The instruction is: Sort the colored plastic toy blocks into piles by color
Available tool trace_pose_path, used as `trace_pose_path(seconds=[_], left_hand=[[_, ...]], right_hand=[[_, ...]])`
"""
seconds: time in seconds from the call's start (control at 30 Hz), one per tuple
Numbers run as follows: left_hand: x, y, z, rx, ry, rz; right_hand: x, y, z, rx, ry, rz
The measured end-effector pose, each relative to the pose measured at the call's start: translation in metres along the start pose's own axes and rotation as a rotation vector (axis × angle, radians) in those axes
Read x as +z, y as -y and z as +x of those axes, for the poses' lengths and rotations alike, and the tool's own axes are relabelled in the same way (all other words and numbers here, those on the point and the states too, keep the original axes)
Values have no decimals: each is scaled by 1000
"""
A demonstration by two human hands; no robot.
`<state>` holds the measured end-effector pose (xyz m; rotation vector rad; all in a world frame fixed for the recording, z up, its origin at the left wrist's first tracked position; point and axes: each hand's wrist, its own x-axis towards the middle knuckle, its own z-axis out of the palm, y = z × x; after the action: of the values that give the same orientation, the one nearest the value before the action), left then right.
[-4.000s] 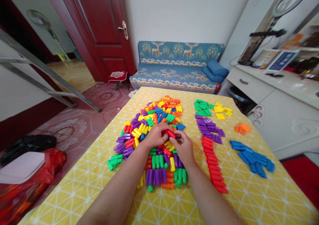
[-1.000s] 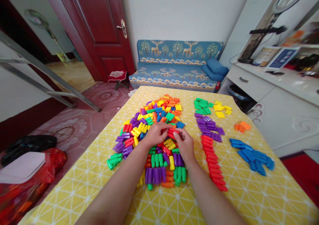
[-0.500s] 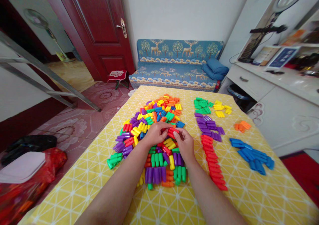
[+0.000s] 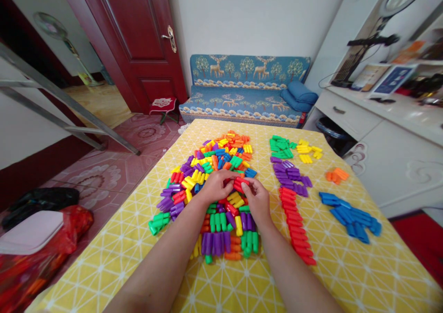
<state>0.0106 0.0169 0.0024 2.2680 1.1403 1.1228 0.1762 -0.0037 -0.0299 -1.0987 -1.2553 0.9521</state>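
Over a mixed pile of bright plastic building pieces (image 4: 217,221), both hands meet at a red plastic piece (image 4: 240,183) made of joined tubes. My right hand (image 4: 256,197) pinches its right end between thumb and fingers. My left hand (image 4: 218,186) is closed at its left end, with its fingertips partly hidden. To the right of my right hand runs a row of red pieces (image 4: 295,225) along the cloth. Purple pieces (image 4: 289,177) lie just beyond that row, with green pieces (image 4: 282,146) behind them.
A yellow patterned tablecloth (image 4: 114,267) covers the table. Yellow (image 4: 306,151), orange (image 4: 336,175) and blue pieces (image 4: 351,215) lie in separate groups at right. A blue sofa (image 4: 242,96) stands past the far edge, a white cabinet (image 4: 398,160) at right, red bags (image 4: 74,225) at left.
The red piece has turned slightly between my fingers, its tubes now facing up a little more. Both hands stay in nearly the same place.
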Motion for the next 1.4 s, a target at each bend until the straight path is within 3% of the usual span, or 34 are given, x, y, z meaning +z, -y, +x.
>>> trace_pose_path(seconds=[1.4], left_hand=[[1, 0, 1, -33, 19, 57]], right_hand=[[0, -3, 1, 17, 21, 14]])
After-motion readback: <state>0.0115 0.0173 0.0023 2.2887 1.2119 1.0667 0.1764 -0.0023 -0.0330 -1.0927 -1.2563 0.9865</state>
